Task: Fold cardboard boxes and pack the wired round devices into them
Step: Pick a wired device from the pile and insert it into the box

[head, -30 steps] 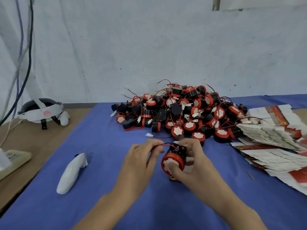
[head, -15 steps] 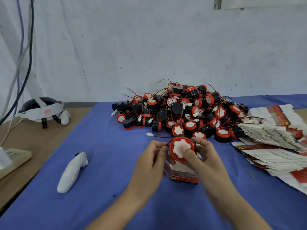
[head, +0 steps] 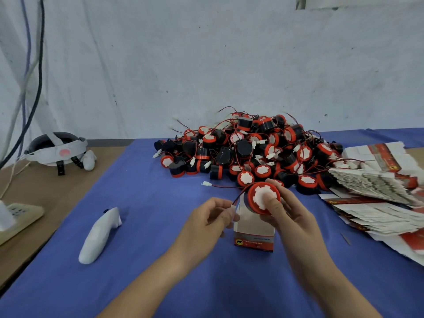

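Observation:
A round black device with a red rim and white face [head: 258,198] is gripped by my right hand [head: 290,214], thumb on its white face, just above the open top of a small folded white and red cardboard box [head: 253,234] standing on the blue cloth. My left hand [head: 210,220] pinches the device's red and black wire near its white plug, left of the box. A big pile of the same wired devices [head: 250,150] lies behind. Flat unfolded boxes [head: 376,196] are stacked at the right.
A white handheld controller [head: 98,235] lies on the blue cloth [head: 142,271] at the left. A headset with straps [head: 58,151] sits on the brown table at far left, with a white power strip [head: 17,216] near the left edge and cables hanging down the wall.
Both hands lifted the device from low in front of the box up to its top. My left hand moved left and down, drawing the wire away from the device.

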### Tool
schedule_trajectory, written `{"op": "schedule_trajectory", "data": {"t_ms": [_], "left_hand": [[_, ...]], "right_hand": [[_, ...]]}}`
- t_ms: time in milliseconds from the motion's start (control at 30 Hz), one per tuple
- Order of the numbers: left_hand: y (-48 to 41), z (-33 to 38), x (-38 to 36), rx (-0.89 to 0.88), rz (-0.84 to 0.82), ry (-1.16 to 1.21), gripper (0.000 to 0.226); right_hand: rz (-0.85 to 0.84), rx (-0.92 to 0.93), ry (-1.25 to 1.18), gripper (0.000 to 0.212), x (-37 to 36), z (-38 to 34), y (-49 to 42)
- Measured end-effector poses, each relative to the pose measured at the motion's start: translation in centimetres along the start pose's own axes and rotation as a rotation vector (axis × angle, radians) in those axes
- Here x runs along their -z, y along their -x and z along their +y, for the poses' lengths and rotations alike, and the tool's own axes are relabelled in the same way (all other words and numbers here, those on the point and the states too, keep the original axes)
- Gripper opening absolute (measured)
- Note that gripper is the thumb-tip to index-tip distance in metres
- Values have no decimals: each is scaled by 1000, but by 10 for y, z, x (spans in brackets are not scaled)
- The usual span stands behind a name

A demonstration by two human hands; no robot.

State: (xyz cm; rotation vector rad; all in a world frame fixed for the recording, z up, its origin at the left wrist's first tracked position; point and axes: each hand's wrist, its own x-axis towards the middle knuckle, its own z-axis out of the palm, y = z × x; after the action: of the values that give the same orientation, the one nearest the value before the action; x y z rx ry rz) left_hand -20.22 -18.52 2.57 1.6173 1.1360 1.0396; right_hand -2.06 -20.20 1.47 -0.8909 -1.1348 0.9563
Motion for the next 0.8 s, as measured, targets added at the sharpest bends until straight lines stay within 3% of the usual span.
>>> {"op": "schedule_trajectory", "data": {"t_ms": [167, 333, 533, 800], "left_hand": [[-3, 0, -2, 160, 37, 338, 19], [-4, 4, -9, 172, 39, 584, 21], [-4, -2, -18, 52, 204, 376, 13], [1, 4, -26, -107, 94, 287, 31]], "right_hand": [[23, 14, -48, 35, -4, 0, 3], [33, 14, -81, 41, -14, 6, 5], [5, -6, -43, 33, -22, 10, 11], [8, 36, -13, 22, -23, 4, 12]]}}
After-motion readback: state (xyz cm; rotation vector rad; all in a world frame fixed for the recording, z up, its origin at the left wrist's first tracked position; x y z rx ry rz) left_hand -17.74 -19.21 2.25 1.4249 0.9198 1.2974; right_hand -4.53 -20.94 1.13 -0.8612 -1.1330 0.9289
